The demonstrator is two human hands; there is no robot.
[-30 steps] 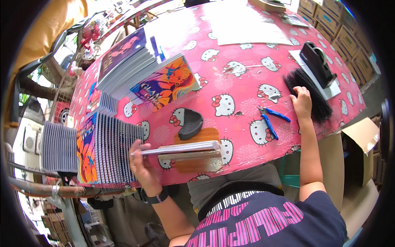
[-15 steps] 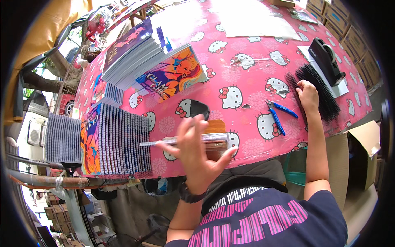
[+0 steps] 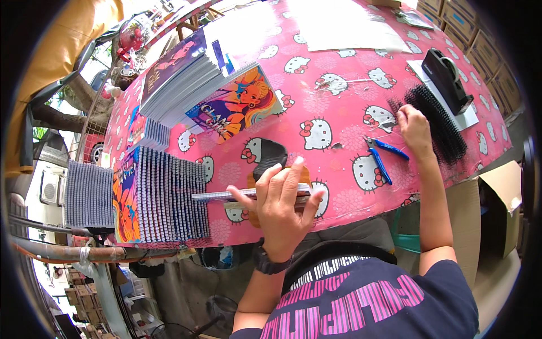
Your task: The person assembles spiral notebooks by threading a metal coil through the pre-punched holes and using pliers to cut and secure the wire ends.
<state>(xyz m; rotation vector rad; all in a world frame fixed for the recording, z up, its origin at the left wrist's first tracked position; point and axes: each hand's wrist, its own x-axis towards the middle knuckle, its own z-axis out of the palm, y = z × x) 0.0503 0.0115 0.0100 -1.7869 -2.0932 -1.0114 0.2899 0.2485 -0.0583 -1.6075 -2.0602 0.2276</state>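
Observation:
My left hand [image 3: 282, 206] lies over a thin stack of punched sheets [image 3: 223, 196], its fingers stretched and thumb apart. Under the stack is a brown board [image 3: 305, 174], mostly hidden, and beyond it sits a black curved object [image 3: 272, 155]. At the right, my right hand [image 3: 416, 131] is closed in a pinch on a black spiral binding coil [image 3: 393, 104], blurred and partly behind the fingers. A bundle of black coils [image 3: 437, 127] lies just beside that hand. Blue-handled cutters [image 3: 379, 161] rest with their handles spread between my two hands.
Spiral-bound notebooks [image 3: 164, 192] stand packed at the left edge, near a tall pile of colourful covers and pages [image 3: 180, 79]. A black desk device [image 3: 446, 79] sits on white paper at the right. Large white sheets [image 3: 344, 28] lie at the back. An open carton [image 3: 499, 195] stands beside the table.
My left hand has come down onto the sheets, its fingers closer together. My right hand has shifted slightly left, drawing a coil away from the bundle.

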